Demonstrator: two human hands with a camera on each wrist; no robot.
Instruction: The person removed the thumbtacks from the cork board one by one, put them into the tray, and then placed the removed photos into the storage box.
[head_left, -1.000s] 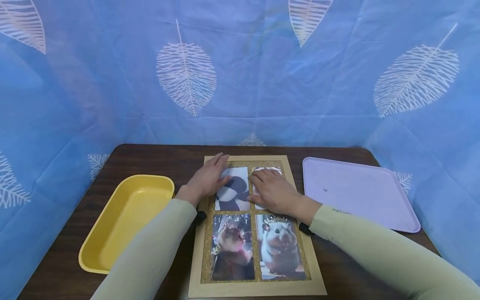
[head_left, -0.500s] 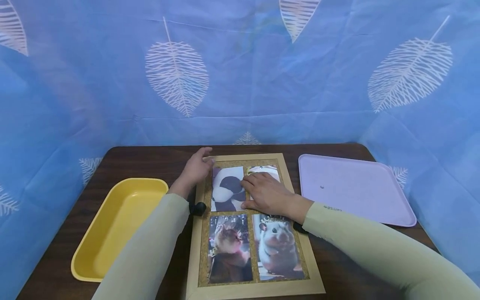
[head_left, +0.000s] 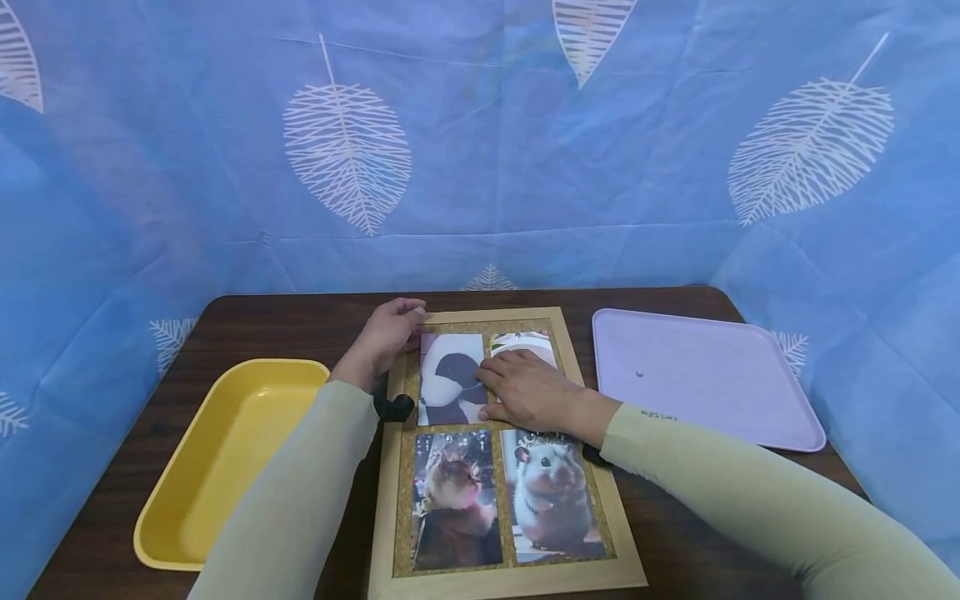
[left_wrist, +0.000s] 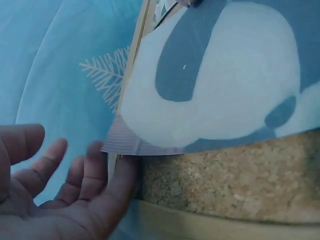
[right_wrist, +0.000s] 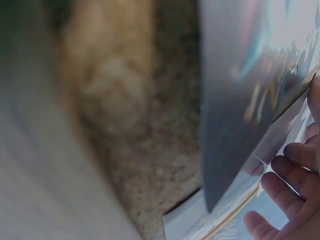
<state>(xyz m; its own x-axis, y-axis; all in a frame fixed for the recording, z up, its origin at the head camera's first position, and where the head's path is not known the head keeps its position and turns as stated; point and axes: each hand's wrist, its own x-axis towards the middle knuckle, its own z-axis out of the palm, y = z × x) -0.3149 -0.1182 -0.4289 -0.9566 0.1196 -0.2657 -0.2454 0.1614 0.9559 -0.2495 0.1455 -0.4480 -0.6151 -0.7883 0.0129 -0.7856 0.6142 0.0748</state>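
Observation:
A wood-framed corkboard point(head_left: 508, 577) lies on the dark table with several photos laid out in two rows. The upper left one is a panda photo point(head_left: 450, 379); below it is an animal photo in pink light point(head_left: 457, 500), beside a hamster photo point(head_left: 557, 500). My left hand point(head_left: 382, 335) grips the frame at its far left corner, thumb on the inner side and fingers outside, as the left wrist view shows. My right hand point(head_left: 531, 390) rests on the upper right photo point(head_left: 525, 340), covering most of it, with its fingertips at the panda photo's right edge.
To the left stands a yellow tray point(head_left: 161, 517) with raised sides. A flat lilac tray point(head_left: 697, 375) lies at the right of the table. Blue cloth point(head_left: 510, 167) with white leaf prints hangs behind and at both sides.
My left hand has moved off the panda photo to the frame's far left corner. The right hand has stayed on the upper right photo. The view has shifted slightly.

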